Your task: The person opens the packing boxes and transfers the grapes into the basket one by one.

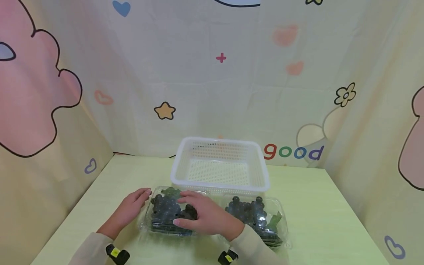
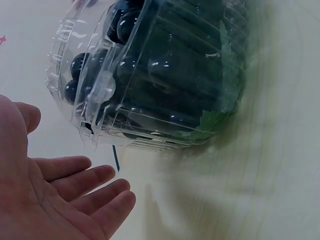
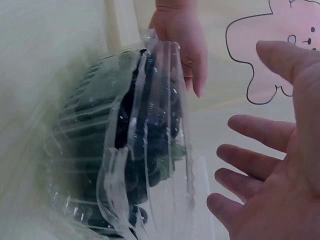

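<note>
Nearest, the right grip [image 1: 208, 215] hangs over the three o'clock side of a clear grape container [image 1: 169, 210], fingers and thumb apart, clamped on nothing; the left grip [image 1: 130, 207] stands at the container's nine o'clock, fingers likewise extended, a gap to the container showing in the left wrist view; the container, apparently closed, rests on the worktop [image 1: 314, 209]; a second grape container [image 1: 255, 215] rests at its three o'clock, under the right forearm's line; beyond, toward one o'clock, stands a white perforated basket [image 1: 218, 173]; behind hangs a printed cloth [image 1: 195, 70]; assessed step: positioning both grips about the first container, not yet opened; the next move likely calls for fingers closing on its opposite edges.
</note>
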`<state>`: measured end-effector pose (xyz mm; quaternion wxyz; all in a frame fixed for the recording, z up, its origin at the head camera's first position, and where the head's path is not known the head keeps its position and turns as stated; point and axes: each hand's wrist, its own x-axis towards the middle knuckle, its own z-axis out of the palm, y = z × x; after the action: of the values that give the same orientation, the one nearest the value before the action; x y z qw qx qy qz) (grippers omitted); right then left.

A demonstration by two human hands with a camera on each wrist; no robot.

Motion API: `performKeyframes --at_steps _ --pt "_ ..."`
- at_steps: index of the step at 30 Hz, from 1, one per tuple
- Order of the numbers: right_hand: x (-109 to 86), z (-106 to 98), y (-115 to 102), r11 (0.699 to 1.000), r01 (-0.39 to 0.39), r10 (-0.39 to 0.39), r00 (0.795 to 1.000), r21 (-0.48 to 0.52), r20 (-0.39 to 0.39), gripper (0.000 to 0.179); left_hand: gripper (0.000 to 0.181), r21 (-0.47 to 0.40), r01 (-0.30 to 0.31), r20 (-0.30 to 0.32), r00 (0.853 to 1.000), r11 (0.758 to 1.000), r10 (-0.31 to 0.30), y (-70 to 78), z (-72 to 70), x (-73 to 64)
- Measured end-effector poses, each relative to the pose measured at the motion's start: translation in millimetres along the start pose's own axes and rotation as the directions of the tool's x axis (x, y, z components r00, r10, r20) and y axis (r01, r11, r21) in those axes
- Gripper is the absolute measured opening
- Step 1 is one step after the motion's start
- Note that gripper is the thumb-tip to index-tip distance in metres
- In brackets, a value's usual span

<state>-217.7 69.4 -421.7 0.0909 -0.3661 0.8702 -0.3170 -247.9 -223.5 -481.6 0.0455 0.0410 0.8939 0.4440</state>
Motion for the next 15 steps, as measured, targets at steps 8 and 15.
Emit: performKeyframes --at_steps 8,15 --pt "5.7 17.1 -0.2 0.992 0.011 -0.02 0.998 -0.127 -0.067 0.059 0.059 -0.137 0.047 0.026 0.999 0.989 -0.044 -5.5 3.1 1.6" --pt "9.1 26.5 2.6 0.977 0.0 -0.019 0.996 -0.211 -0.087 0.061 0.053 -0.208 0.07 0.055 0.997 0.976 -0.059 -5.7 1.2 2.6"
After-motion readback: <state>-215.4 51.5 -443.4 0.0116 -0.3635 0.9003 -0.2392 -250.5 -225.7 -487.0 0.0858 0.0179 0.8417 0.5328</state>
